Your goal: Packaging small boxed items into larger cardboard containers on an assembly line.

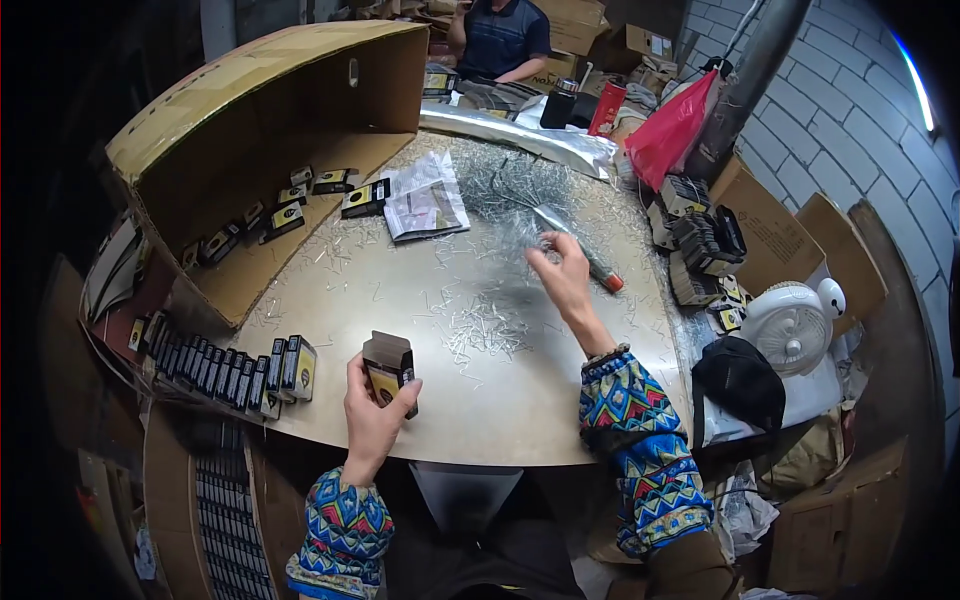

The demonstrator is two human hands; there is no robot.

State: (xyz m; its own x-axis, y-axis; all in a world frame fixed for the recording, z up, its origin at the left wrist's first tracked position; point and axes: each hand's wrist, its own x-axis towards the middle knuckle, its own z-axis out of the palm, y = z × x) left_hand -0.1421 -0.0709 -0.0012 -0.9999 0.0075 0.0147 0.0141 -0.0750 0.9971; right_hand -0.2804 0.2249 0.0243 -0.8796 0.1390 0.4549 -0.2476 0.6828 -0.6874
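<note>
Nearest, at the lower left, a packed carton [172, 505] stood below the table [470, 440]. Above it, a row of boxes [245, 380] lined the table's left edge. At the right edge sat a black cap [740, 385], with a white fan [790, 338] just beyond. A pile of pins [485, 332] lay between the hands; past it came a sheet of paper [428, 195], a red-tipped tool [600, 268] and a wiry heap of pins [510, 185]. A large carton [275, 70] on its side walled off the far left, with loose boxes inside. Stacked boxes [705, 240] and a pink bag [672, 135] bordered the right; a co-worker [505, 40] was behind.

The left hand [372, 425] was closed around the open box [388, 375], thumb on its right side, flaps up. The right hand [565, 280], fingers half curled, was near the tool and heap; blur hid whether it pinched any pins.
</note>
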